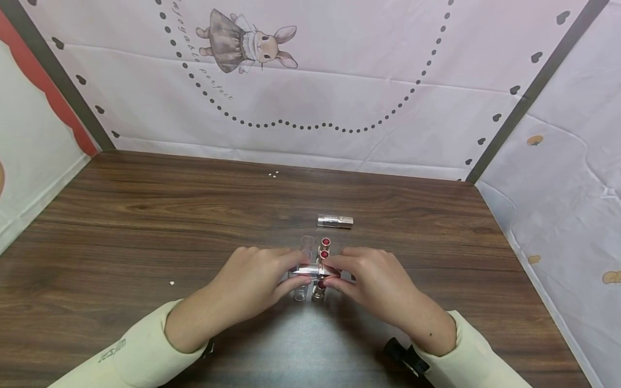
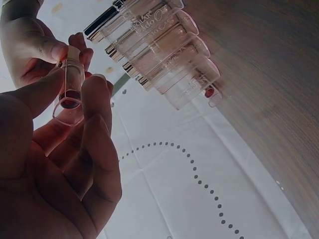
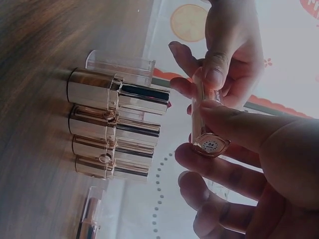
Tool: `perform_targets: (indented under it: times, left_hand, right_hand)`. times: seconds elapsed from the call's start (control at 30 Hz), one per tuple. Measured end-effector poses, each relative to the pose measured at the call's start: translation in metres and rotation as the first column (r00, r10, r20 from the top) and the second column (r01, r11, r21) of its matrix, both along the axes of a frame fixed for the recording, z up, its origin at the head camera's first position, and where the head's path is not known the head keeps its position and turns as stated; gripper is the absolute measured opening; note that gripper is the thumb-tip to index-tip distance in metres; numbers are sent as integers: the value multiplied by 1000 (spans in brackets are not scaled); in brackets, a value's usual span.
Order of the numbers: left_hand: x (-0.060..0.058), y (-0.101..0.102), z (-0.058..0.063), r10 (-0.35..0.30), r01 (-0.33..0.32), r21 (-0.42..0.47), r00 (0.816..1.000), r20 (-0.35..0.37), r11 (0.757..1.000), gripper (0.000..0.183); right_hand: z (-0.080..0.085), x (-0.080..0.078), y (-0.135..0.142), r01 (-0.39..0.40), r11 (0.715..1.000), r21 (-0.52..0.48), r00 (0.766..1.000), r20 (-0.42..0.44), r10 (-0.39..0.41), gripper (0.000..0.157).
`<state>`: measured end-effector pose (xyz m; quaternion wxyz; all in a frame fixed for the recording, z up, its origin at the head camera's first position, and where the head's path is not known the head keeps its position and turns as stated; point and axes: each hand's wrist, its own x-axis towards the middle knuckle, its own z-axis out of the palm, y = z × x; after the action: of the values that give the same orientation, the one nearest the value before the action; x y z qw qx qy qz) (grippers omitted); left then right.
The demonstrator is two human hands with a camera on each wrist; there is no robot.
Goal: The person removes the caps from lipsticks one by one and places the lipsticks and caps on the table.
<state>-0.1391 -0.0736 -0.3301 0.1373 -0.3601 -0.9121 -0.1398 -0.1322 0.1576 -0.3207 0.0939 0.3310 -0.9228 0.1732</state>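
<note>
A lipstick [image 1: 306, 270] with a clear cap and a shiny metallic base lies level between both hands above the table. My left hand [image 1: 254, 275] pinches its cap end between thumb and fingers. At the base end, my right hand [image 1: 375, 277] grips with thumb and forefinger; a round label marked 04 shows in the right wrist view. Red colour is visible through the cap [image 2: 70, 102]; how far the cap is seated I cannot tell. Beneath the hands stand several uncapped gold lipsticks [image 3: 94, 127] in a row, beside a row of upright clear caps [image 2: 172, 55].
Behind the rows, a capped lipstick [image 1: 335, 221] lies on its side on the brown wooden table [image 1: 145, 215]. Small white bits [image 1: 274, 174] lie near the back edge, another scrap [image 1: 172, 283] at left. Printed cloth walls [image 1: 339, 102] enclose the back and sides.
</note>
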Motion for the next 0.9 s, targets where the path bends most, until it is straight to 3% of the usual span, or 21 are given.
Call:
perform_targets:
  times: [0.9]
  left_hand:
    - [0, -1, 1, -15, 14, 7, 999, 44, 1000, 24]
  right_hand:
    - [1, 1, 1, -10, 1000, 13, 1000, 17, 10, 23]
